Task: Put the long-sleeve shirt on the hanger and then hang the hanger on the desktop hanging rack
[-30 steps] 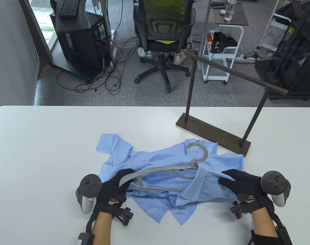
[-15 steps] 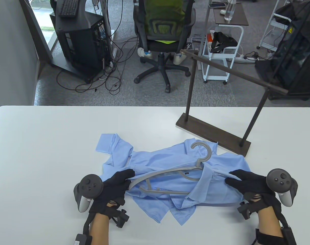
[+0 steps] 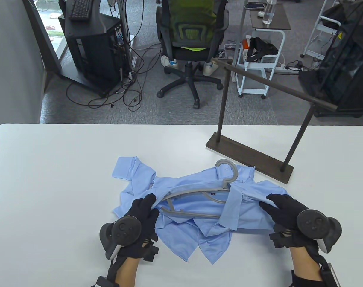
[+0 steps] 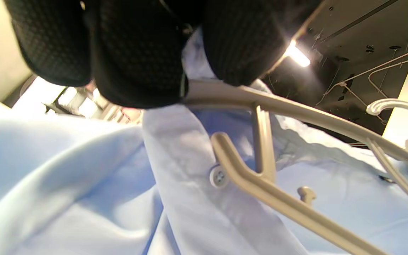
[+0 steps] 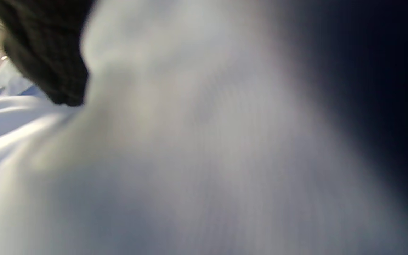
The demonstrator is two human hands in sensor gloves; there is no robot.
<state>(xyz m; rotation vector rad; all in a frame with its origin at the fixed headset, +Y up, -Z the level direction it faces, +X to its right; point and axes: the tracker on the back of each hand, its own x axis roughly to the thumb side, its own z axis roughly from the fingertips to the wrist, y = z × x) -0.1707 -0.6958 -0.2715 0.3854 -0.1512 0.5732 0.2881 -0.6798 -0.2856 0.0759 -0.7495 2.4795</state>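
Observation:
A light blue long-sleeve shirt (image 3: 196, 215) lies crumpled on the white table (image 3: 49, 167). A grey plastic hanger (image 3: 193, 190) lies over it, hook (image 3: 229, 170) pointing away, its right arm tucked under the shirt's right shoulder. My left hand (image 3: 150, 203) grips the hanger's left end together with shirt fabric. In the left wrist view its fingers (image 4: 136, 53) curl over the hanger arm (image 4: 296, 109) above the shirt (image 4: 83, 194). My right hand (image 3: 269, 203) holds the shirt's right shoulder. The right wrist view shows only blurred shirt cloth (image 5: 190, 141) and a fingertip (image 5: 48, 53).
The dark brown desktop rack (image 3: 250, 155) stands at the back right of the table, its bar (image 3: 274, 85) slanting above and beyond the far edge. An office chair (image 3: 190, 39), carts and cables are on the floor behind.
The hanger and shirt collar slid left and a little away from me. My left hand turned, its tracker now over the wrist. My right hand moved left and inward with the shoulder fabric.

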